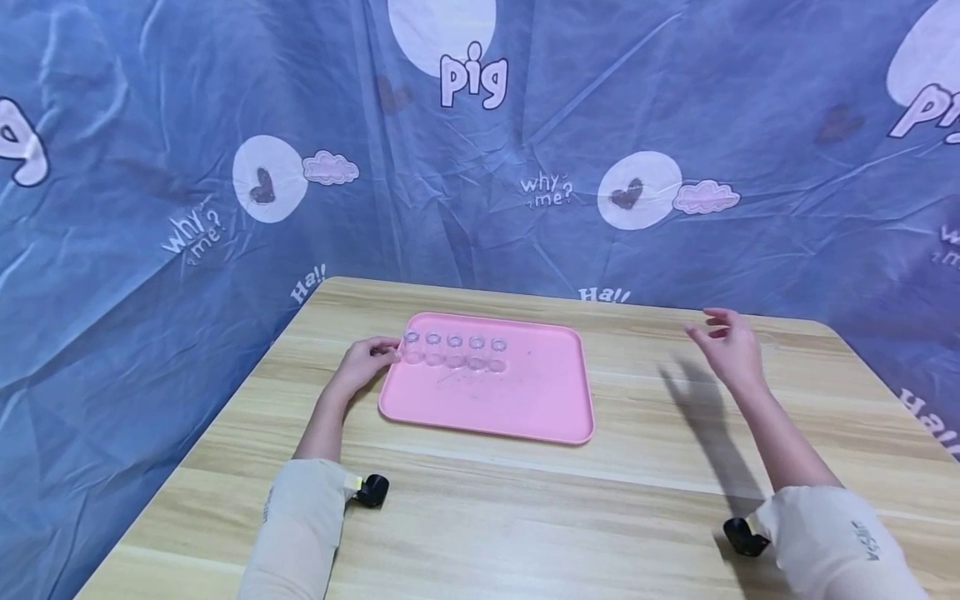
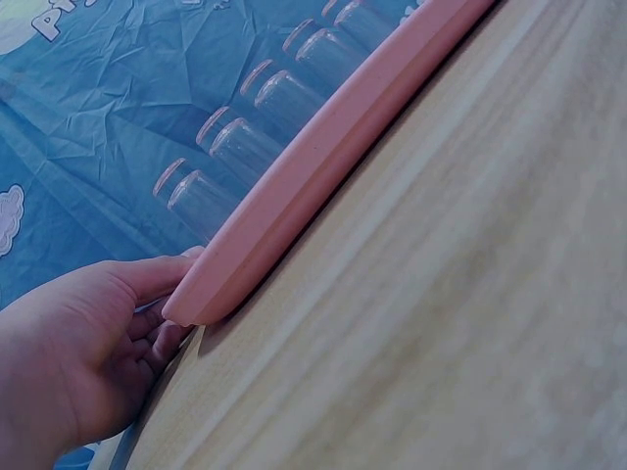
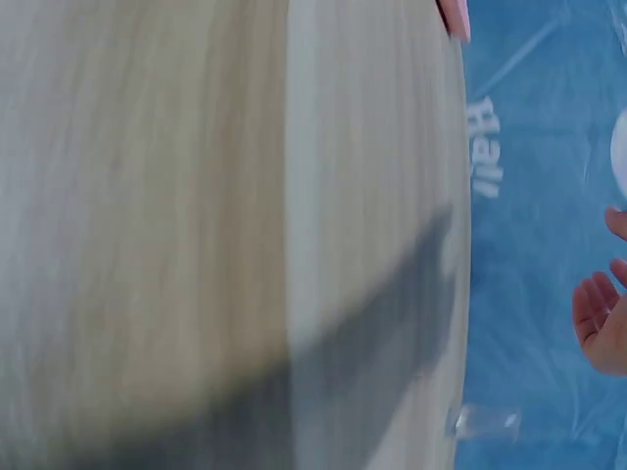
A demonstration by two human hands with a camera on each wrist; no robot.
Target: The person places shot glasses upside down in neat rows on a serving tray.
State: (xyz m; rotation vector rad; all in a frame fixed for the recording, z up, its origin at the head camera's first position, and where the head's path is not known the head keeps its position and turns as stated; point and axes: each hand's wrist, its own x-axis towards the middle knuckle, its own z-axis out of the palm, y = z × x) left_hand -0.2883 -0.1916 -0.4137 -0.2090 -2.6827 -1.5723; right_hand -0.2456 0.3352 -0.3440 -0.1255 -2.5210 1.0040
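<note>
A pink tray (image 1: 525,400) lies on the table. Along its far left part, several small clear bottle-like containers (image 1: 454,352) stand upright in a row. My left hand (image 1: 365,364) is at the tray's left edge, beside the end container. In the left wrist view, the thumb of that hand (image 2: 78,343) rests against the rim and its fingers curl at the tray's corner, gripping it. Well to the right of the tray, my right hand (image 1: 731,346) is raised above the table, fingers loosely bent, holding nothing. The right wrist view shows only part of this hand (image 3: 609,318).
The wooden table (image 1: 480,508) reaches back to a blue printed cloth (image 1: 480,225). A transparent object (image 3: 487,422) stands near the table's edge in the right wrist view. Black wrist cameras (image 1: 372,491) are attached at both sleeves.
</note>
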